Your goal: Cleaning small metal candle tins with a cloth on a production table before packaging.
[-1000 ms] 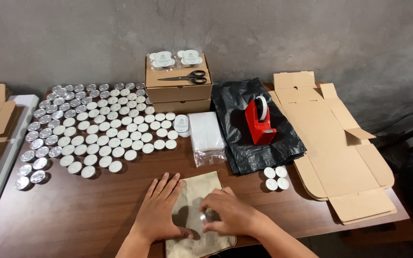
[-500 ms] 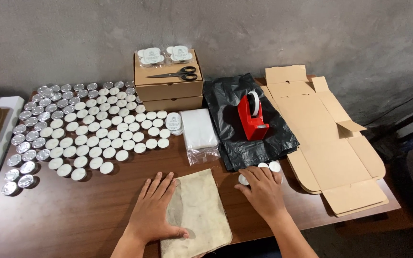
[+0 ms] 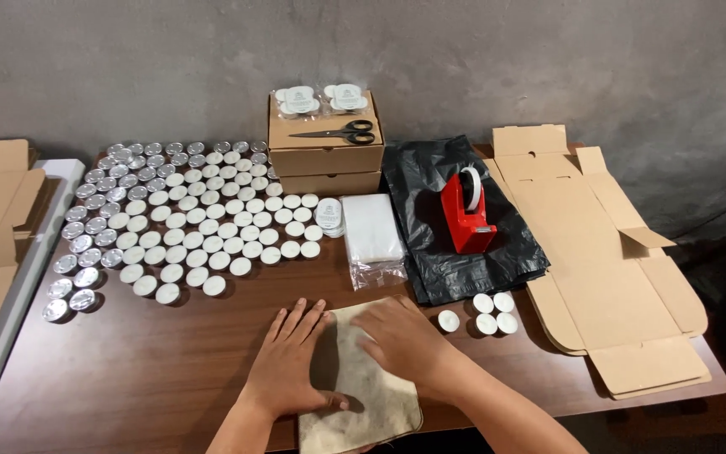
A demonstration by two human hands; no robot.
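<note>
At the near edge of the bench, a beige cloth pouch lies flat with both hands pressed on it. The left hand rests with fingers spread wide on its left side, and the right hand lies flat and open across its top. Four loose tealights sit just right of the right hand, before a black plastic bag carrying a red tape dispenser.
</note>
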